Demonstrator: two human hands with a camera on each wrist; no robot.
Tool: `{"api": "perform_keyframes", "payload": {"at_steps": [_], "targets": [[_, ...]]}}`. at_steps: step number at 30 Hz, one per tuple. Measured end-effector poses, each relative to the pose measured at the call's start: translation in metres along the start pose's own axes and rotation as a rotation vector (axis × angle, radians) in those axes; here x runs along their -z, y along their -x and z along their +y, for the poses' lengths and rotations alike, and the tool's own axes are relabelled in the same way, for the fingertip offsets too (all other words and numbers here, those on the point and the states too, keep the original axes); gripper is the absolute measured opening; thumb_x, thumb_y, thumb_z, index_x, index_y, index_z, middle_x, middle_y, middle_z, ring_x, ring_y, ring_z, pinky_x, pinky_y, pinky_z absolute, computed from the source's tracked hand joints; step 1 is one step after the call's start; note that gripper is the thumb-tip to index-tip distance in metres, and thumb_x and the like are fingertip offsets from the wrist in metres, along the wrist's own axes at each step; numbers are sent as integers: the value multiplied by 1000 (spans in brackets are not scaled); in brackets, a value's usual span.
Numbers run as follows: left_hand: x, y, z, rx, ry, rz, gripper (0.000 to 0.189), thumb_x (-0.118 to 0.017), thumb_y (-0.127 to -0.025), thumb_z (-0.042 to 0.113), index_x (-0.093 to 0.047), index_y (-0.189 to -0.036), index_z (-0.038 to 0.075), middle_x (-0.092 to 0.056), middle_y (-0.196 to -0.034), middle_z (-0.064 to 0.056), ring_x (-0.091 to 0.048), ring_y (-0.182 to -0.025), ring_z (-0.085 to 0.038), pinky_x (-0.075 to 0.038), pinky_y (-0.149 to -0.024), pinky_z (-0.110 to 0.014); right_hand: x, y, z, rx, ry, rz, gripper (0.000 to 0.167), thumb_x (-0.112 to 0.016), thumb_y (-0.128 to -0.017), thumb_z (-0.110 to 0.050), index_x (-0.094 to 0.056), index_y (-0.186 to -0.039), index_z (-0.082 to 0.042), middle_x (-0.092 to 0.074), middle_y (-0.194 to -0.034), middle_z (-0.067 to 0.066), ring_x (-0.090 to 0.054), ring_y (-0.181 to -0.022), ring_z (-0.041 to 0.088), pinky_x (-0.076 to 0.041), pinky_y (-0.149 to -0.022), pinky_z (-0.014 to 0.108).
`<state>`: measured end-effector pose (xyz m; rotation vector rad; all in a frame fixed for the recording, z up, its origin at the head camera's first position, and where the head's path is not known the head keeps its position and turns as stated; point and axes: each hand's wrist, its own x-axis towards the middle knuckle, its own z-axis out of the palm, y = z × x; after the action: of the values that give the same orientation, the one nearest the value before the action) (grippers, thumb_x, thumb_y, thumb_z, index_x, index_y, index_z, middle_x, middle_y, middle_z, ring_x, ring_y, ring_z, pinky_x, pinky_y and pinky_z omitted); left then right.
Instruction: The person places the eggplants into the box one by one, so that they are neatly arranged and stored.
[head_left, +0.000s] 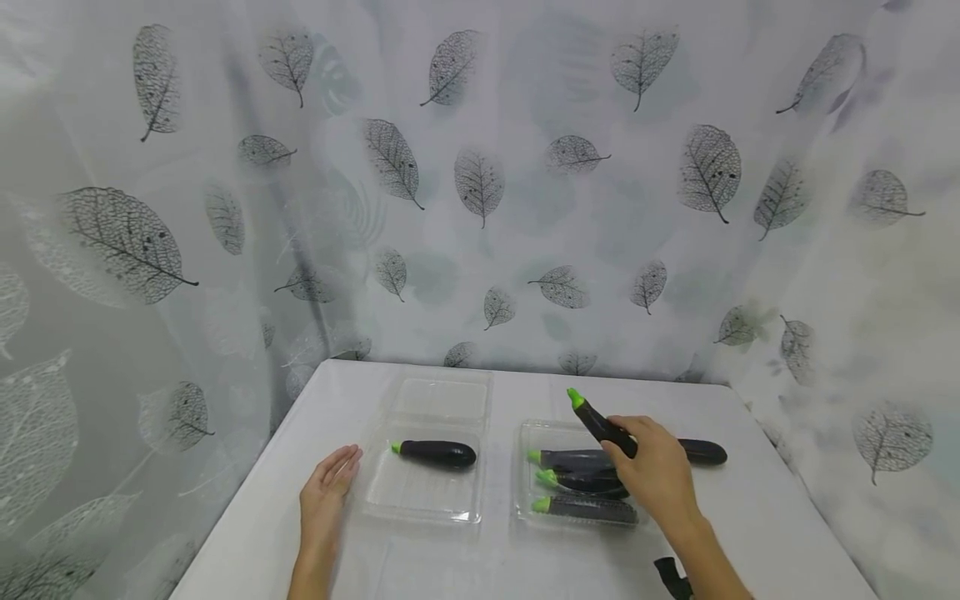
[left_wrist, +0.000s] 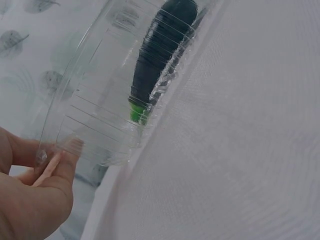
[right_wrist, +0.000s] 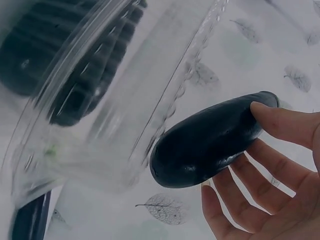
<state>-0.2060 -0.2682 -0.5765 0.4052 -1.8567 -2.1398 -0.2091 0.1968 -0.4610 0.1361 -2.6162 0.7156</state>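
Observation:
My right hand (head_left: 656, 471) grips a dark eggplant (head_left: 603, 429) with a bright green stem, tilted above the right clear plastic tray (head_left: 528, 429). In the right wrist view, thumb and fingers hold this eggplant (right_wrist: 210, 142) near one end. Inside that tray lie several dark eggplants (head_left: 588, 508), partly covered by the hand. My left hand (head_left: 322, 500) rests on the table beside the left clear tray (head_left: 420, 500), its fingers loosely extended. One eggplant (head_left: 438, 453) lies in that tray. Whether the left fingertips touch the tray edge I cannot tell.
The rounded end of another dark eggplant (head_left: 705, 452) shows right of the right hand; the hand hides the rest. A black strip (head_left: 672, 577) lies by the right forearm. A leaf-patterned curtain (head_left: 480, 250) hangs behind the white table (head_left: 502, 567).

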Motion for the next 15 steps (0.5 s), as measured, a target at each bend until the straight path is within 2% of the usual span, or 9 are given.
{"api": "perform_keyframes", "payload": {"at_steps": [9,15], "targets": [[-1,1,2,-7,-3,1,45,-58,-107,8,-47,-149,0,-55,-151,-15,-57,-138,-26,-51,-105,-19,-14,-5,-15,36,-31,18,42,-85,-89,-19,-74,-127,-9,-72,-121,13,-71,-102,36,-61,-78,54],[-2,1,1,-13,13,4,44,-58,-107,6,-47,-149,0,-56,-150,-15,-58,-137,-24,-51,-105,-19,-23,-7,-25,70,-67,21,41,-86,-87,-18,-75,-125,-9,-73,-120,12,-71,-103,35,-62,-77,52]]}}
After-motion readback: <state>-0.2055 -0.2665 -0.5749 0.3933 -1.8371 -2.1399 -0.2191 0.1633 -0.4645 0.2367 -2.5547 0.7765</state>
